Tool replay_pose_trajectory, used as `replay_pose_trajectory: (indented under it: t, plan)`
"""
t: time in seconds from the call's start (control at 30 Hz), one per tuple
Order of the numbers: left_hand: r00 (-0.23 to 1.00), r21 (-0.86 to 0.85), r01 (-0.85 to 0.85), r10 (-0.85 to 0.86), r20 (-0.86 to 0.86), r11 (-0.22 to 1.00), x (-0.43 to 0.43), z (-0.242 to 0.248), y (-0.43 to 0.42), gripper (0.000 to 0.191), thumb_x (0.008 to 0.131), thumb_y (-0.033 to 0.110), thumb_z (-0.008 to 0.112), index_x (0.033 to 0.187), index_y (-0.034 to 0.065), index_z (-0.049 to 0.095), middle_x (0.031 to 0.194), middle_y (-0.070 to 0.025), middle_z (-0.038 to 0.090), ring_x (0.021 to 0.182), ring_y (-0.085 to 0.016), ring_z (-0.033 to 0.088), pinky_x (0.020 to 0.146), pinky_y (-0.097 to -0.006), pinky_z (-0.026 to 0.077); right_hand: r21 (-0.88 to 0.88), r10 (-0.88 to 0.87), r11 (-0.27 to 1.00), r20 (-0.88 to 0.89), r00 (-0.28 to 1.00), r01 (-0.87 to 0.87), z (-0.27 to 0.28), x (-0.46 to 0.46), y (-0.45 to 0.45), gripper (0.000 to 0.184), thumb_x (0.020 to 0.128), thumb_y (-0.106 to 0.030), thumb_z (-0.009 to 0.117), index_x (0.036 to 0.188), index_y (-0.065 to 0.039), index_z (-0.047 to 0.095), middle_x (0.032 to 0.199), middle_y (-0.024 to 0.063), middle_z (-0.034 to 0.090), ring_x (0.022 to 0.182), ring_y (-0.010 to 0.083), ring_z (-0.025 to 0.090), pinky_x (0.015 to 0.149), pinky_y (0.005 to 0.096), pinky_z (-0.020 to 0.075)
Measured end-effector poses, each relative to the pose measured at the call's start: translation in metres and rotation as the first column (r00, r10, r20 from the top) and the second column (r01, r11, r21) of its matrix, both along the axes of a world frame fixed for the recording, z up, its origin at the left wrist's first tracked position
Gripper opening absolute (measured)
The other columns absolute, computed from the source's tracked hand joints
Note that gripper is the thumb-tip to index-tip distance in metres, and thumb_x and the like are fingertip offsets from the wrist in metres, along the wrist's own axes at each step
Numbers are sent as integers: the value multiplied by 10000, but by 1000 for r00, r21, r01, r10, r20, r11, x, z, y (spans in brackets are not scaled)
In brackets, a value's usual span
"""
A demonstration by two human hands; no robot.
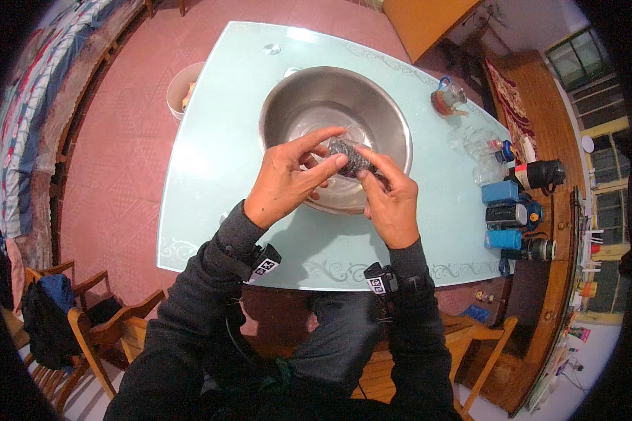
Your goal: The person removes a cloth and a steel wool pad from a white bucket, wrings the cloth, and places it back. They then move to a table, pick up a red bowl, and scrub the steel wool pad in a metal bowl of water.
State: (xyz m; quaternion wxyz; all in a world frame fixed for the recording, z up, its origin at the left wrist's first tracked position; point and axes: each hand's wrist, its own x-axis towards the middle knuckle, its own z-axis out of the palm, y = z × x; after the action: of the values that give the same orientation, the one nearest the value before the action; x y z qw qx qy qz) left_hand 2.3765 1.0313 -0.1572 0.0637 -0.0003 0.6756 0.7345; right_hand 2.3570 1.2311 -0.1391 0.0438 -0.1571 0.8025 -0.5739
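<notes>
Both hands meet over a round stainless steel basin (387, 116) on the glass tabletop. Between them is a small dark grey bundle (351, 157) with a coarse, mesh-like surface, apparently in clear plastic film; its exact kind cannot be told. My left hand (287, 173) pinches its left end with the thumb, index finger raised along the top. At the right end, my right hand (394, 197) grips it between thumb and fingers. Something clear and shiny shows at the basin's bottom, partly hidden behind the hands.
The pale frosted-glass table (216, 158) has a curved edge. A glass teapot (447, 98) with reddish-brown liquid stands at the far right. Clear jars, blue boxes (499, 192) and a black flask (540, 174) line the right edge. A white bucket (178, 87) stands beyond the left edge.
</notes>
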Motion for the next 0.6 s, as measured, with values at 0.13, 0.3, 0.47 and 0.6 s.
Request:
replay_pose_trajectory:
  t: [0.13, 0.3, 0.47, 0.6]
  plan:
    - [953, -222, -81, 11, -301, 972, -3, -6, 1, 600, 891, 132, 775, 1456, 145, 572, 1187, -96, 669, 850, -114, 648, 725, -288, 600, -300, 51, 948, 479, 876, 109, -9, -10, 5, 381, 1005, -97, 623, 1335, 86, 573, 649, 24, 599, 402, 47, 419, 375, 217, 338]
    - [913, -226, -165, 62, -402, 960, -1, -8, 5, 671, 874, 129, 787, 1493, 152, 530, 1241, -116, 653, 956, -134, 669, 741, -288, 600, -487, 162, 864, 506, 847, 125, -13, -16, 12, 385, 1008, -86, 618, 1344, 92, 560, 631, -3, 576, 412, 33, 416, 380, 213, 339]
    - [987, -87, -18, 4, -158, 996, -1, -4, 2, 708, 889, 179, 794, 1524, 145, 483, 1337, -141, 597, 1058, -166, 641, 707, -279, 614, -186, -20, 980, 264, 964, 71, -9, -15, 7, 344, 1004, -83, 623, 1325, 40, 612, 722, 13, 638, 460, 30, 467, 406, 209, 372]
    - [996, 24, 1, 1, -93, 1000, -3, -3, 0, 699, 890, 185, 795, 1515, 141, 486, 1343, -133, 595, 1085, -174, 629, 711, -286, 625, -106, -2, 994, 173, 985, 21, -7, -15, 1, 343, 1008, -97, 620, 1329, 22, 621, 736, 23, 643, 475, 34, 482, 407, 215, 376]
